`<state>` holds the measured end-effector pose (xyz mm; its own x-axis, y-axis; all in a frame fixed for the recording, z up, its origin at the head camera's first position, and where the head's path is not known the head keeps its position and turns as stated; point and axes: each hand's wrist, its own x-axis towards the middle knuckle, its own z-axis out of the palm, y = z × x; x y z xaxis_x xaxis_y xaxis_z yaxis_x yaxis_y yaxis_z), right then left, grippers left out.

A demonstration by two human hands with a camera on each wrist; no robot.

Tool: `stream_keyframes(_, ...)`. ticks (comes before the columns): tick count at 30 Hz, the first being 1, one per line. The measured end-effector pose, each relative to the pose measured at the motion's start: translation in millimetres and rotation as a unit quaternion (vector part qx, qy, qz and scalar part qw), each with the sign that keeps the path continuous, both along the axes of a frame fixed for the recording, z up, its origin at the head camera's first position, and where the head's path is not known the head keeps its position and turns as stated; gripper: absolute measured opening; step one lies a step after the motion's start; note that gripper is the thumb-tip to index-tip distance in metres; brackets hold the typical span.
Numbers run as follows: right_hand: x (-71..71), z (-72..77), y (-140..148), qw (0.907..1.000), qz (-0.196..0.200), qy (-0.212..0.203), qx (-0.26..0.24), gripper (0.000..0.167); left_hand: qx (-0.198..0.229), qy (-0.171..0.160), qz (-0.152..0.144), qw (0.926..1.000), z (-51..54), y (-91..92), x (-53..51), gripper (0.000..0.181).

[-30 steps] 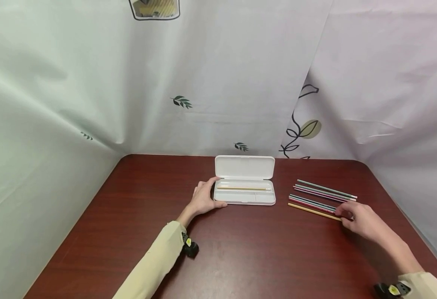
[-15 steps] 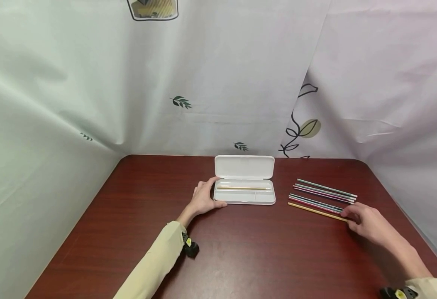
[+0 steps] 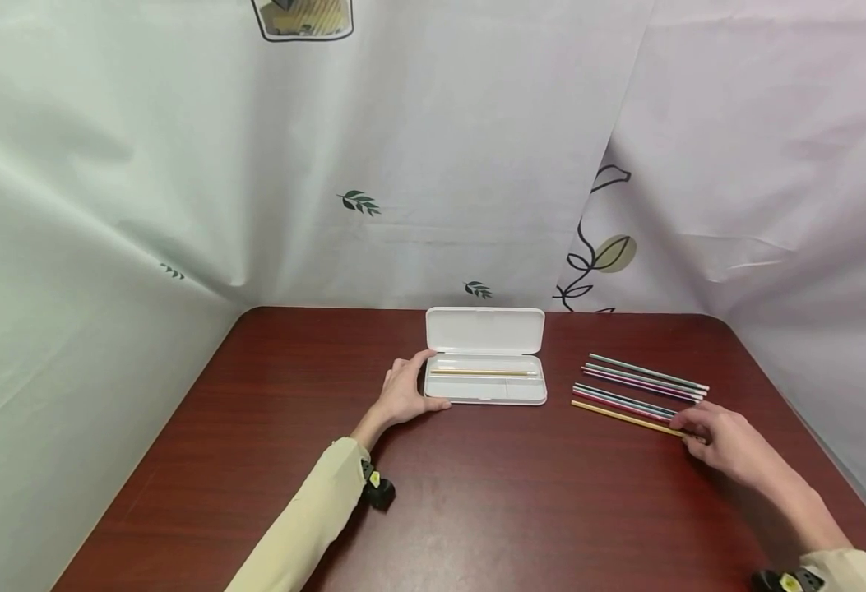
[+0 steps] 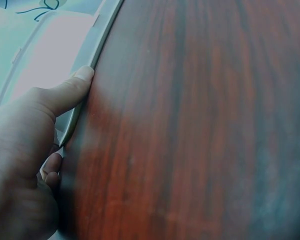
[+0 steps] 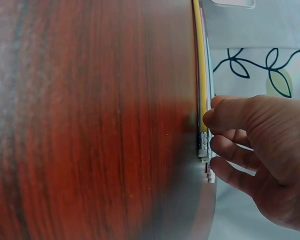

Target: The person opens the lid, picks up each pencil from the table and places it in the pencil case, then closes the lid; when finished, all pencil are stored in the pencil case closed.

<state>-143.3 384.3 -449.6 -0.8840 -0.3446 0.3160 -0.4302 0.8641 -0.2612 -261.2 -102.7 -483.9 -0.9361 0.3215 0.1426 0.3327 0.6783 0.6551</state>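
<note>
A white pencil case [image 3: 485,393] lies with its lid up, one yellow pencil [image 3: 480,373] in its rear compartment. My left hand [image 3: 400,393] grips the case's left end, thumb along the front edge; the left wrist view shows that thumb on the rim of the case [image 4: 97,47]. At the right, my right hand [image 3: 724,440] has thumb and fingertips at the eraser end of a yellow pencil [image 3: 625,418] lying on the table. In the right wrist view the right hand [image 5: 270,150] touches this yellow pencil [image 5: 201,65] near its metal band.
Just behind the yellow pencil lie several dark, red and light pencils [image 3: 621,403]. Farther back is another group of purple and green pencils [image 3: 643,381]. The brown table [image 3: 477,493] meets a patterned white cloth [image 3: 433,164] at its back.
My right hand has shifted slightly right along the pencils, toward their eraser ends, then a little back left. My left hand and the case have stayed in place.
</note>
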Motion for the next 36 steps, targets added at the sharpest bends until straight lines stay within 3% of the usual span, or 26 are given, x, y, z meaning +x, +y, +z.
stream_keyframes(12,-1.4,-4.4,0.6,0.9999,0.007,-0.008,-0.003,0.032,-0.003,-0.005,0.001,1.0,-2.1,-0.1,0.2,0.092)
stream_keyframes(25,-2.3,-2.6,1.6,0.9987,-0.001,-0.05,0.013,0.031,-0.002,-0.012,0.007,0.9999,-1.3,0.3,0.4,0.092)
stream_keyframes(32,-3.8,-2.9,1.1,0.9989,0.006,-0.044,0.013,0.032,-0.002,-0.012,0.011,0.9999,-1.1,0.3,0.6,0.092)
stream_keyframes(36,-4.3,-2.5,1.8,0.9974,-0.001,-0.072,0.01,0.029,0.0,-0.014,0.012,0.9998,-1.0,0.5,0.4,0.092)
